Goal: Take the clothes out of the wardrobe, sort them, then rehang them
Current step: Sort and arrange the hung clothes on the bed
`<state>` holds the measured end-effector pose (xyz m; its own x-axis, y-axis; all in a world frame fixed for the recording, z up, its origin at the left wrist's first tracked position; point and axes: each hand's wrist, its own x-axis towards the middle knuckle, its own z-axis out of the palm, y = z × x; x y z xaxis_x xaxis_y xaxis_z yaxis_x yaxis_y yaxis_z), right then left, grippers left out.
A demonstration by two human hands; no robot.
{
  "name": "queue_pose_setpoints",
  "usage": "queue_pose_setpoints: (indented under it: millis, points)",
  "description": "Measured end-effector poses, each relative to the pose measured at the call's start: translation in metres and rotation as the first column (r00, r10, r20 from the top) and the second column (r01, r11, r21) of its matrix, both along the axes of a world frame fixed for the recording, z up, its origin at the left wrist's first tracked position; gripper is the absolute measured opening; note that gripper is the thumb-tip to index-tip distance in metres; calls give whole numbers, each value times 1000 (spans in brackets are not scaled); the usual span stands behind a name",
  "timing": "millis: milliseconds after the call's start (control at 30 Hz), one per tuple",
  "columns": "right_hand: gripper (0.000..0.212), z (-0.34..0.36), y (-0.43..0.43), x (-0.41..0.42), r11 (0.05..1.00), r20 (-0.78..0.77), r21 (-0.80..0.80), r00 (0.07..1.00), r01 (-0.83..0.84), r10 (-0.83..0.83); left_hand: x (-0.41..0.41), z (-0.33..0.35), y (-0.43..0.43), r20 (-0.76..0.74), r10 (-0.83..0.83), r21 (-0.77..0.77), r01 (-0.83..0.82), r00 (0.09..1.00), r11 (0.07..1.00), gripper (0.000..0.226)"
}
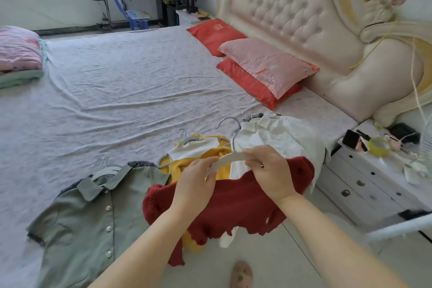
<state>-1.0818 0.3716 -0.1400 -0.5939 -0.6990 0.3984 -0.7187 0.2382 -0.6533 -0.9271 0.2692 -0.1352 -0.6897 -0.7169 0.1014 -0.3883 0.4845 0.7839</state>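
Both my hands hold a white hanger [230, 158] with a metal hook above the bed's near edge. My left hand [197, 182] grips its left arm and my right hand [268, 170] pinches its right arm. A dark red knit top [236, 203] hangs below my hands, bunched at the hanger. Under it lie a yellow knit top [187, 166] and a white shirt [282, 138], each on a hanger. A grey-green buttoned shirt [86, 213] on a white hanger lies flat to the left.
The bed [121, 82] has pink and red pillows [261, 68] by a padded headboard and folded bedding [18, 54] at far left. A white nightstand [374, 180] with clutter stands at right. My slippered foot [242, 275] shows on the floor.
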Motion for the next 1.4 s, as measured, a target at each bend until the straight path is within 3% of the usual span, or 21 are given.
queue_pose_setpoints:
  millis: [400, 933, 1100, 1267, 1400]
  points:
    - [27, -20, -124, -119, 957, 193, 89, 947, -278, 257, -99, -9, -75, 95, 279, -20, -279, 956, 960, 34]
    - [36, -119, -279, -161, 911, 278, 254, 927, -326, 254, -144, -107, -225, 160, 267, 152, -291, 950, 944, 43]
    - [37, -162, -314, -174, 881, 290, 325, 923, -343, 253, -157, -151, -261, 243, 290, 182, -337, 926, 924, 46]
    - [35, -205, -348, -187, 799, 254, 473, 926, -371, 280, -171, -194, -287, 334, 292, 180, -365, 896, 913, 49]
    - [46, -233, -358, -191, 695, 297, 595, 914, -404, 276, -171, -221, -293, 448, 287, 177, -399, 847, 900, 53]
